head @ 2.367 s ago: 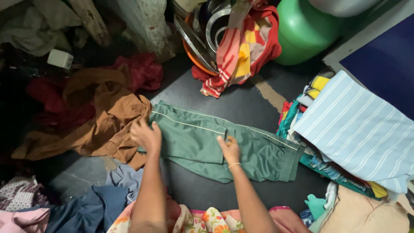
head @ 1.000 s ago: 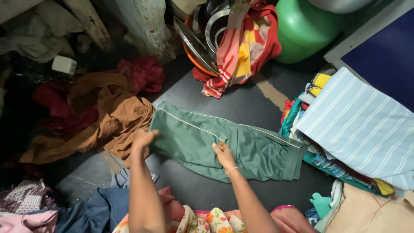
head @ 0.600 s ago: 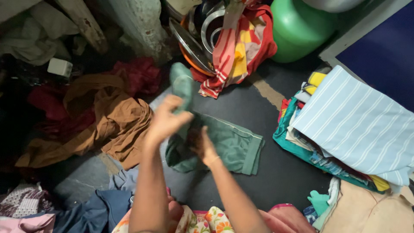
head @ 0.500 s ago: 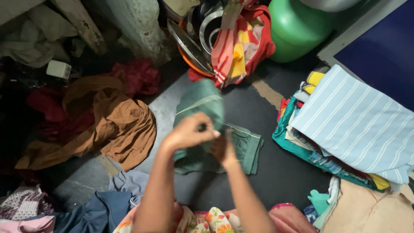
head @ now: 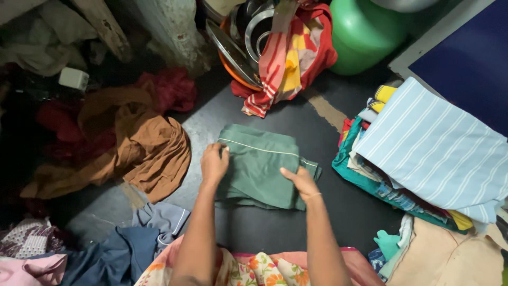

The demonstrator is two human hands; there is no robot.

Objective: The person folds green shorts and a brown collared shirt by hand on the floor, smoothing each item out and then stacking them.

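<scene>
- The folded green trousers (head: 259, 164) lay on the dark floor (head: 317, 127), straight ahead of the person, between a rumpled brown cloth (head: 153, 153) on the left and a stack of folded clothes (head: 423, 153) on the right.
- The left hand (head: 214, 164) rested on the bundle's left edge, fingers curled over it — pressing more than gripping, as far as could be seen.
- The right hand (head: 300, 182) lay flat and open on the near right corner, palm down.
- The bundle's long side ran from near to far, its white piping crossing left to right; both hands touched it, neither closer than the other.
- Hidden or unclear: the layers under the top fold, the fingertips of the left hand, and the dark far-left corner — the stack on the right was cut off by the frame edge.
</scene>
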